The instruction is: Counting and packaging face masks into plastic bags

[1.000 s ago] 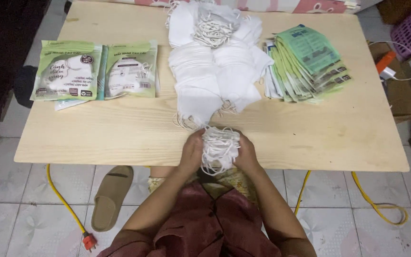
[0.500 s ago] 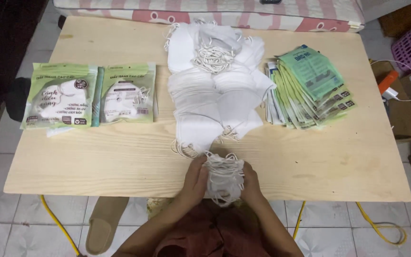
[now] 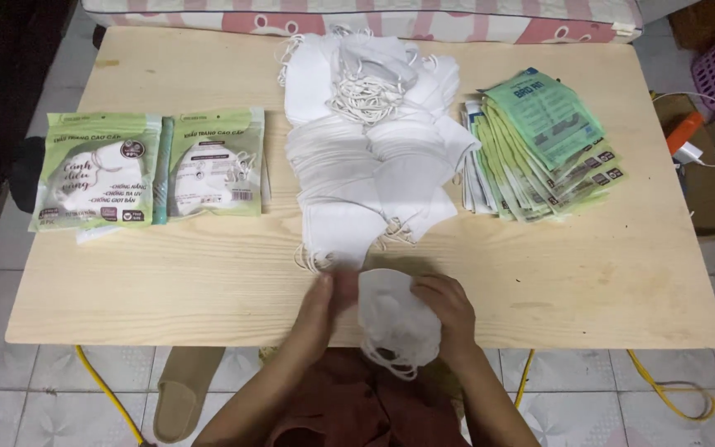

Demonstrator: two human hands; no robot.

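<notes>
Head view looks straight down on a pale wooden counter (image 3: 167, 281). At its near edge, both hands hold a folded white fabric face mask (image 3: 395, 319) with thin elastic loops hanging below it. The right hand (image 3: 448, 310) pinches the mask's right side, its grip closed on the fabric. The left hand (image 3: 324, 306) touches the mask's left edge with fingers curled; how firmly it grips cannot be told. Just beyond the hands, a tall heap of loose white masks (image 3: 366, 157) runs up the counter's middle. To the left lie two green-and-white sealed mask packets (image 3: 155, 170) side by side. To the right sits a fanned stack of flat green empty pouches (image 3: 539, 145). A tan slipper (image 3: 179, 401) rests on the tiled floor below.
</notes>
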